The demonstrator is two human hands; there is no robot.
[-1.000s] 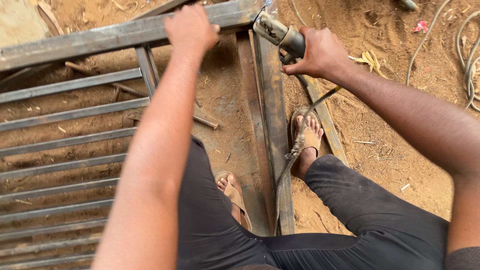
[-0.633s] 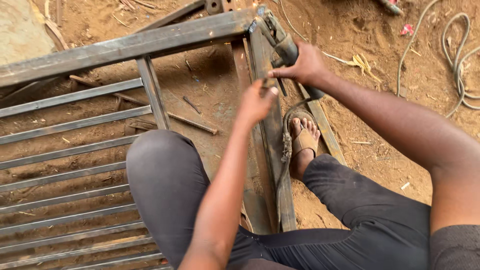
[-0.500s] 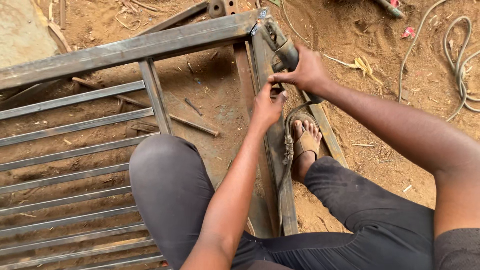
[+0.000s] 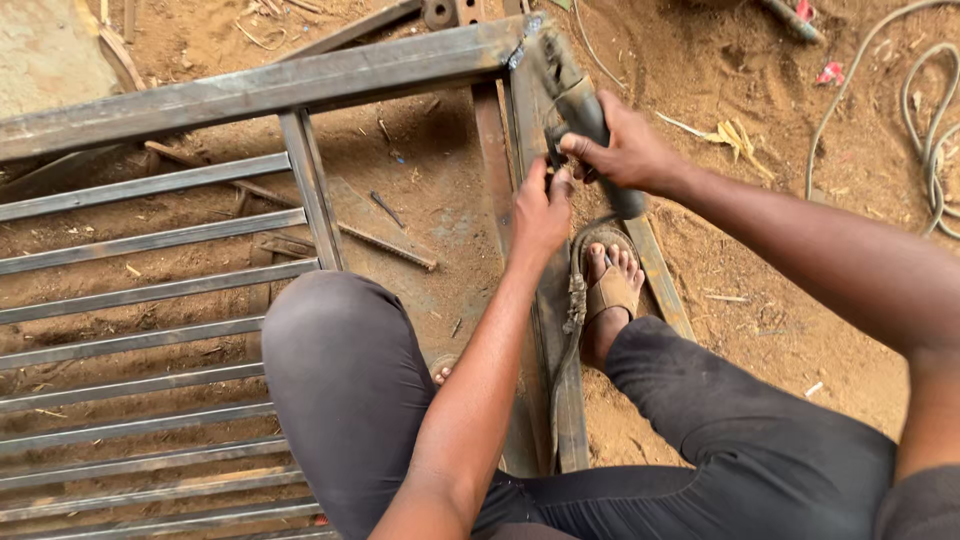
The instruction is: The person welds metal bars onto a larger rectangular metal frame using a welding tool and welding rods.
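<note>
Now grinder (image 4: 580, 110) in right hand (image 4: 625, 150), left hand (image 4: 540, 210) touching

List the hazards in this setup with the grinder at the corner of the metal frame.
1. The right hand grips the angle grinder and the left hand touches it near the head, both bare: a slip could likely cut fingers.
2. The sandalled foot lies beside the frame's side rail, toes exposed to sparks or a kickback.
3. The cord trails along that rail, where it might snag.
</note>
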